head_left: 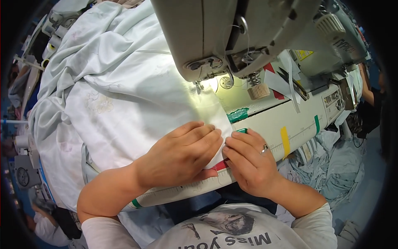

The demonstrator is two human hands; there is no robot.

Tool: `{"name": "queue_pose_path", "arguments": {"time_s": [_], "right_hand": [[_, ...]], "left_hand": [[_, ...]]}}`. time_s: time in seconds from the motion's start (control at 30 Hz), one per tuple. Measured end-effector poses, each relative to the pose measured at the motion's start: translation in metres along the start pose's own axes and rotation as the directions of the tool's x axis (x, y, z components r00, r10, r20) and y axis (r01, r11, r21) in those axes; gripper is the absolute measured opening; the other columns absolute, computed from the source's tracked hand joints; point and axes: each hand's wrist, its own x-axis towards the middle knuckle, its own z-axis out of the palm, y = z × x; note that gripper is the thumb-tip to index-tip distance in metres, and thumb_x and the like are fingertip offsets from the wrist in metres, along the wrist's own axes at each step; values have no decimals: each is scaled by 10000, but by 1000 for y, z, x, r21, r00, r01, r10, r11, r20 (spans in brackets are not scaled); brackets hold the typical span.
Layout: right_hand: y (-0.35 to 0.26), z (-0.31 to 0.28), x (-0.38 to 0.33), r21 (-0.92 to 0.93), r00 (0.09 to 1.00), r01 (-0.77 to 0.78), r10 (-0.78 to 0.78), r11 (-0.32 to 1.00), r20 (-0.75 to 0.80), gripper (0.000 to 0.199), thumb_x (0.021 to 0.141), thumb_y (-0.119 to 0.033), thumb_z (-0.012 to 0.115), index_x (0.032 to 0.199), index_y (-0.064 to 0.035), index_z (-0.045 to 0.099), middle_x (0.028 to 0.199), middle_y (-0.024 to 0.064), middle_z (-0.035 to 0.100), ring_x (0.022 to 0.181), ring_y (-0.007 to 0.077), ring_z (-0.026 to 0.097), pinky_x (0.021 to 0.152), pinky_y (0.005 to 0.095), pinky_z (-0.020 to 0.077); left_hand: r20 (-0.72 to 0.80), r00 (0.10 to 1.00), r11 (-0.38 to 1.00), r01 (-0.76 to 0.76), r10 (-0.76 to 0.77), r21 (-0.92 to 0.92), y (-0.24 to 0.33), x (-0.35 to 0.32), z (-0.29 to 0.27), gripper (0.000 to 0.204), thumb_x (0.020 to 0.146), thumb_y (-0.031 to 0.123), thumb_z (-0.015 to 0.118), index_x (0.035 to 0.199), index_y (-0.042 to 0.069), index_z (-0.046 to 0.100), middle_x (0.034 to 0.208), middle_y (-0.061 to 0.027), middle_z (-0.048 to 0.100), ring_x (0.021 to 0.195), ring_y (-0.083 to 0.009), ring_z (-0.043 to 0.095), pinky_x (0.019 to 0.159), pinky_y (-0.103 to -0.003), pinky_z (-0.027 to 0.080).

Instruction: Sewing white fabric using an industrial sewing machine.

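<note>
White, floral-patterned satiny fabric [132,114] — rumpled at left, flatter right — across machine bed [300,123].

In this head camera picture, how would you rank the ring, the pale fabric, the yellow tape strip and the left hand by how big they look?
Largest to smallest, as they look here:
1. pale fabric
2. left hand
3. yellow tape strip
4. ring

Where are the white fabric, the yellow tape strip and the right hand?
White fabric [132,112], head view: the middle of its spread.
Yellow tape strip [285,142], head view: midway along its length.
Right hand [252,162], head view: the back of it.
</note>
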Motion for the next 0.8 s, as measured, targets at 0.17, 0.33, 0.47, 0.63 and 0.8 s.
{"name": "queue_pose_path", "arguments": {"time_s": [0.17, 0.33, 0.47, 0.63, 0.8], "right_hand": [[1, 5, -5, -17, 999, 33, -33, 999, 6, 258, 735, -27, 640, 987, 27, 645, 1060, 156, 622, 1016, 322, 601, 926, 467, 439], [3, 3, -4, -18, 996, 71, -70, 997, 56, 262, 724, -31, 655, 976, 38, 649, 1048, 161, 629, 1041, 315, 599, 921, 466, 456], [7, 5, 7, -29, 997, 73, -72, 997, 38, 282, 720, -40, 668, 986, 48, 643, 1054, 164, 622, 1038, 320, 598, 903, 463, 469], [13, 11, 28, 6, 997, 75, -75, 997, 33, 350, 699, -60, 702, 1016, 67, 622, 1081, 169, 594, 1034, 328, 591, 901, 460, 472], [18, 17, 43, 18, 995, 85, -85, 996, 44, 402, 686, -61, 713, 1051, 67, 605, 1092, 170, 574, 1047, 332, 578, 905, 457, 473]], "left_hand": [[-50, 998, 999, -48, 49, 14, 1, -5, 7, 447, 868, 327, 600, 1131, -32, 554, 1177, -156, 552, 1059, -299, 558, 893, -424, 467], [-32, 998, 998, -58, 59, 14, 0, -4, 6, 433, 878, 335, 587, 1125, -19, 558, 1194, -154, 548, 1074, -288, 554, 902, -419, 464], [-33, 998, 999, -46, 46, 2, -9, 0, -2, 431, 873, 342, 591, 1131, -3, 563, 1202, -137, 551, 1112, -275, 542, 931, -424, 447], [78, 996, 995, -41, 34, 93, -33, 4, -16, 427, 846, 347, 614, 1127, 28, 578, 1212, -112, 559, 1157, -263, 533, 978, -428, 410], [-60, 996, 990, -52, 60, 131, -48, 5, -23, 396, 710, 193, 694, 1047, 5, 604, 1131, -90, 585, 1114, -237, 537, 963, -373, 429]]}}
